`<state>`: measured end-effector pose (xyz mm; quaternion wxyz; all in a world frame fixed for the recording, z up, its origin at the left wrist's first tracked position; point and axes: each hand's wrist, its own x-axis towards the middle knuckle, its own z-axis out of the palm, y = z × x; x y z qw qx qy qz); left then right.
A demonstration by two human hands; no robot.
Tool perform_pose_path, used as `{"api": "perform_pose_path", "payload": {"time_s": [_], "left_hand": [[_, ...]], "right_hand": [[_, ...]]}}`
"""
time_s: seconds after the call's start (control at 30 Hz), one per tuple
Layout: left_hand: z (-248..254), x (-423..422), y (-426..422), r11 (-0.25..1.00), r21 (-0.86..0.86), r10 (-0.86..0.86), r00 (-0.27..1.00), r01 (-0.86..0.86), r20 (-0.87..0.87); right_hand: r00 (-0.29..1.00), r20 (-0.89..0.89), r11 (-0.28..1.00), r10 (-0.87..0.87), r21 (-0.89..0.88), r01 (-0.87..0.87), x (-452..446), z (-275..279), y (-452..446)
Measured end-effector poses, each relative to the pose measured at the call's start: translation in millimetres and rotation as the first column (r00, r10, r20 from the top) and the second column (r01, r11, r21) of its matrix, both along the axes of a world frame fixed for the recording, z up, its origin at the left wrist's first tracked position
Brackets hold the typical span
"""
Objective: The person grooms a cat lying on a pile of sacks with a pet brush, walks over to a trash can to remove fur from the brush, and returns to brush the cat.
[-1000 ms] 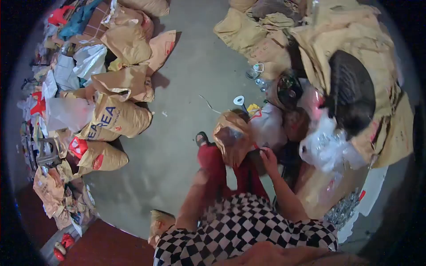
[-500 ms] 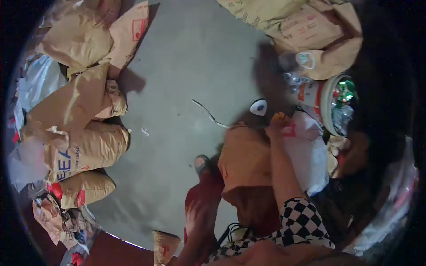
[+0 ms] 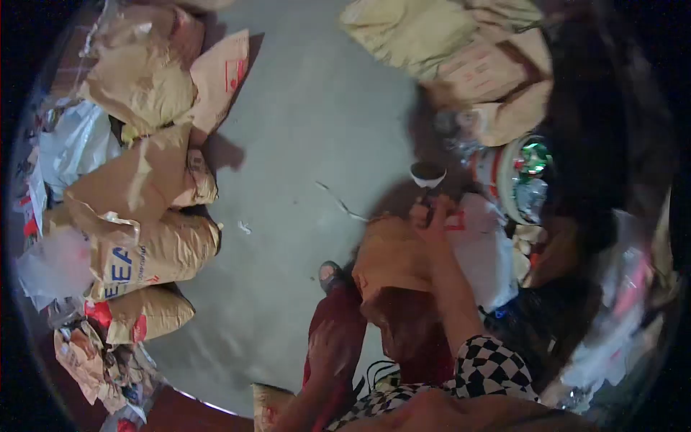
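Observation:
My left hand (image 3: 327, 345) rests flat on my left knee over the dark red trousers, fingers stretched, holding nothing. My right hand (image 3: 432, 212) reaches forward beyond a brown paper sack (image 3: 394, 252) that stands between my legs. Its fingers look curled around something small and dark that I cannot make out. Just past them is a small white, rounded, cup-like object (image 3: 428, 175) with a dark top; whether the hand holds it is unclear. Beside my right forearm stands a white plastic bag (image 3: 484, 252) with a red mark.
Several full brown paper sacks (image 3: 155, 245) line the left side. More paper sacks (image 3: 482, 72) lie at upper right. A white bucket (image 3: 511, 173) with plastic bottles is on the right. A thin pale strip (image 3: 340, 201) and a small white scrap (image 3: 245, 227) lie on the grey floor.
The whole view has shifted. My right hand has drawn left toward the sack, its fingers now closed near the white cup-like object, which shows a different side. My left hand stays on the knee.

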<state>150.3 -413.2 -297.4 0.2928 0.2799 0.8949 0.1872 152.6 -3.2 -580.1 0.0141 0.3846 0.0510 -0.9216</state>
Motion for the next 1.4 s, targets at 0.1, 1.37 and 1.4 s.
{"api": "perform_pose_path", "payload": {"time_s": [0.1, 1.37, 1.4], "left_hand": [[19, 3, 11, 0.991, -0.107, -0.054, 0.979, 0.076, 0.194], [152, -98, 141, 0.805, 0.111, -0.59, 0.805, 0.582, 0.064], [154, -104, 157, 0.796, -0.059, -0.601, 0.798, 0.602, 0.039]], "right_hand": [[0.879, -0.329, 0.893, -0.344, -0.404, 0.198, -17, 182, -38], [0.494, -0.563, 0.586, -0.662, 0.022, 0.81, 303, 676, -61], [0.481, -0.564, 0.567, -0.671, 0.028, 0.823, 300, 675, -48]]}}
